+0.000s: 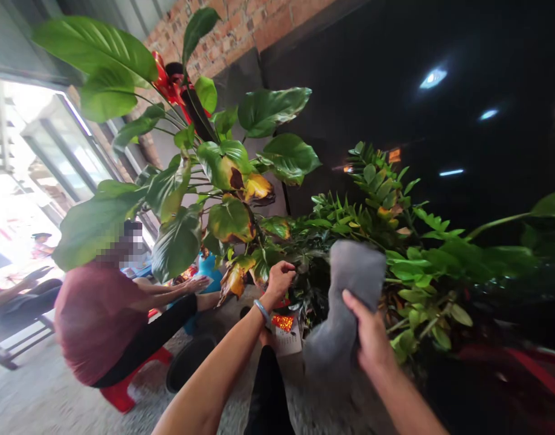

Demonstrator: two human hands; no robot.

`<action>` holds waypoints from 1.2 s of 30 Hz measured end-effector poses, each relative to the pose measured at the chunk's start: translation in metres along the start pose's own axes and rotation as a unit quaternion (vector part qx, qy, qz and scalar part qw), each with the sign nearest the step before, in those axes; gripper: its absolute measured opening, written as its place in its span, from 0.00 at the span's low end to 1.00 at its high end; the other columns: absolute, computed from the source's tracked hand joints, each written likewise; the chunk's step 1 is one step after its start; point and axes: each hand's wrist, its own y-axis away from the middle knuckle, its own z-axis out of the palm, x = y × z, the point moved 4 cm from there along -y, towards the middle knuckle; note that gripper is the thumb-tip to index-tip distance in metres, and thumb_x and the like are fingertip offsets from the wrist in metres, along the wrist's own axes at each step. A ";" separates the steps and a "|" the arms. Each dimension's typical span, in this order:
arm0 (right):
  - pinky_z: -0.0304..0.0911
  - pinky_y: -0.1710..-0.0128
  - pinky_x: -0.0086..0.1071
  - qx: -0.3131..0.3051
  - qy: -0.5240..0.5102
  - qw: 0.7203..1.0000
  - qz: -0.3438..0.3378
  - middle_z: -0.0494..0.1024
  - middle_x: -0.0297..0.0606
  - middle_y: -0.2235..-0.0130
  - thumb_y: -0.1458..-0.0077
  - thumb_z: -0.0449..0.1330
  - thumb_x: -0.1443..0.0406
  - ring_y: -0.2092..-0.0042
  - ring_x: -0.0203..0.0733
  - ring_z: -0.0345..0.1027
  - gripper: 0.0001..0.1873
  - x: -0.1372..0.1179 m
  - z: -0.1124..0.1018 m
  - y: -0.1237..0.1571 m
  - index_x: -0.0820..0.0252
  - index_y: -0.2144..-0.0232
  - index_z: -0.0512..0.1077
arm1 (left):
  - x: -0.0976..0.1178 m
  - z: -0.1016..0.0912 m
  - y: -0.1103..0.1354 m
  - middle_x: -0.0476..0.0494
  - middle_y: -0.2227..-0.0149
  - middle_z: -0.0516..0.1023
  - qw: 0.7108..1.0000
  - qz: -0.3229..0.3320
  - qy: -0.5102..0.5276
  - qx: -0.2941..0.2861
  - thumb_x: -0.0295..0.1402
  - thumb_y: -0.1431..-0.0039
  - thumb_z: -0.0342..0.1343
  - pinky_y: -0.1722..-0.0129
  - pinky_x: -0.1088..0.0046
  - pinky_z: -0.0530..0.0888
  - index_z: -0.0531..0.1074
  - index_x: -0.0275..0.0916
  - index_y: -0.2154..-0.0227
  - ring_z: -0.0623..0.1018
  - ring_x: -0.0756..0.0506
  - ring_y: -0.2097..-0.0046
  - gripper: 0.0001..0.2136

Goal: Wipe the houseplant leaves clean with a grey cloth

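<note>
In my right hand [370,329] is a grey cloth [356,272], gripped with the thumb on top, its lower end hanging down and blurred. My left hand [281,279], with a bracelet [261,311] on the wrist, is closed with curled fingers beside the dark lower leaves; whatever they hold, if anything, is hidden. Above it spreads a tall plant [229,217] with large leaves, several of them yellowed and brown at the edges. Bushy green plants [417,272] stand behind and to the right of the cloth.
A person [100,314] sits at left on a red stool [123,386], arms stretched forward. Between us is a black tub [189,362] on the floor. A printed sheet [288,338] lies below my left hand. A dark glossy panel [440,121] rises behind the plants.
</note>
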 end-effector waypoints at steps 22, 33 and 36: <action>0.71 0.71 0.42 -0.155 0.114 0.961 0.197 0.81 0.41 0.77 0.67 0.68 0.60 0.74 0.52 0.76 0.12 0.044 0.014 0.025 0.60 0.76 0.78 | -0.015 0.016 0.006 0.57 0.87 0.61 0.999 -0.009 0.036 0.003 0.24 0.57 0.53 0.78 0.78 0.61 0.66 0.39 0.86 0.64 0.52 0.79 0.07; 0.69 0.69 0.39 -0.086 0.183 0.972 0.121 0.81 0.41 0.77 0.75 0.71 0.54 0.70 0.53 0.76 0.22 0.006 -0.041 0.024 0.61 0.75 0.79 | -0.025 -0.003 -0.025 0.40 0.59 0.81 0.998 -0.043 0.013 0.031 0.32 0.42 0.50 0.52 0.70 0.71 0.76 0.40 0.69 0.76 0.43 0.51 0.09; 0.70 0.67 0.41 -0.081 0.185 0.971 0.126 0.83 0.42 0.74 0.72 0.71 0.52 0.67 0.56 0.78 0.24 0.028 -0.061 0.022 0.61 0.71 0.80 | -0.042 -0.004 -0.023 0.36 0.62 0.81 0.993 -0.106 0.006 0.044 0.28 0.48 0.55 0.48 0.64 0.69 0.72 0.41 0.76 0.76 0.37 0.48 0.05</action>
